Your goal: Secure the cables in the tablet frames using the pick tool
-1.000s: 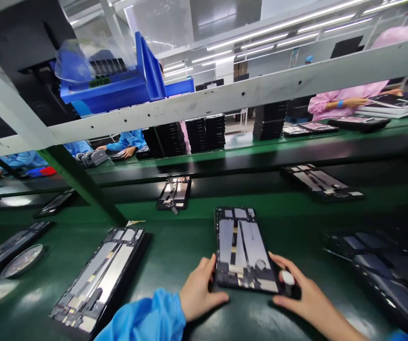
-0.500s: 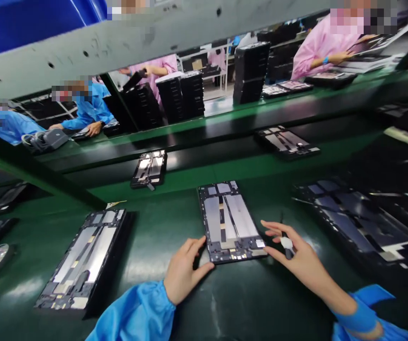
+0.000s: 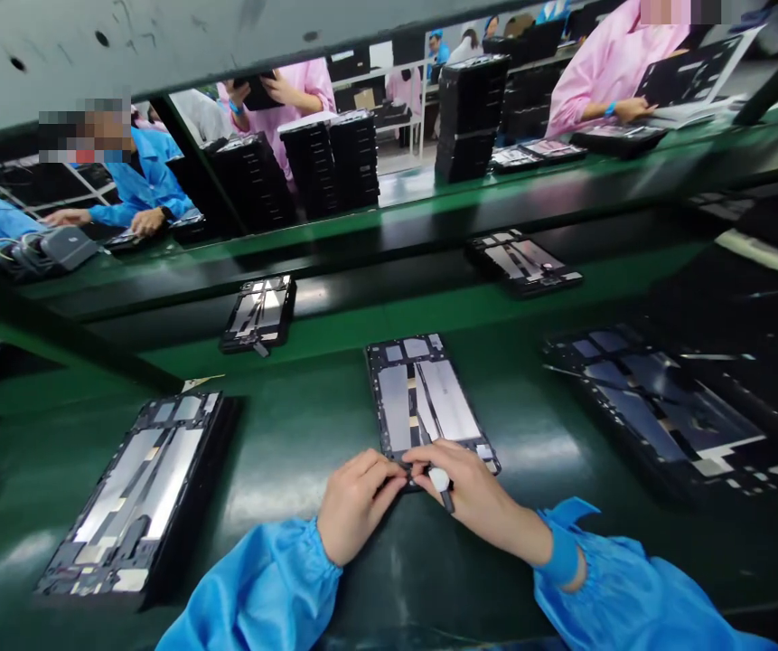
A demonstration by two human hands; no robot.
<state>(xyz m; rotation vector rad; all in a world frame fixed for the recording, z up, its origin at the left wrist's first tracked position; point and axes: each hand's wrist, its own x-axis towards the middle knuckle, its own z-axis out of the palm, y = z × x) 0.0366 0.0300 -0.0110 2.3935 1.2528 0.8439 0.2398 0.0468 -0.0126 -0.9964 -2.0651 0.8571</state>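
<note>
An opened tablet body (image 3: 422, 402) with its silver inner plates showing lies flat on the green bench in front of me. My left hand (image 3: 354, 502) rests at its near left corner, fingers curled and pressing on the edge. My right hand (image 3: 466, 488) lies over the near edge, fingers closed round a small tool with a white tip (image 3: 440, 480) and a dark shaft. The fingertips of both hands meet at the tablet's bottom edge. Both arms wear blue sleeves.
A stack of opened tablets (image 3: 137, 493) sits at my left, another stack (image 3: 660, 411) at my right. Two more tablets, one (image 3: 258, 312) and another (image 3: 522, 261), lie on the belt beyond. Black tray stacks (image 3: 334, 167) and other workers in blue and pink are across the line.
My right hand has moved left from the tablet's right side onto its near edge, bringing the white-tipped tool to the left hand's fingers. The view has tilted down.
</note>
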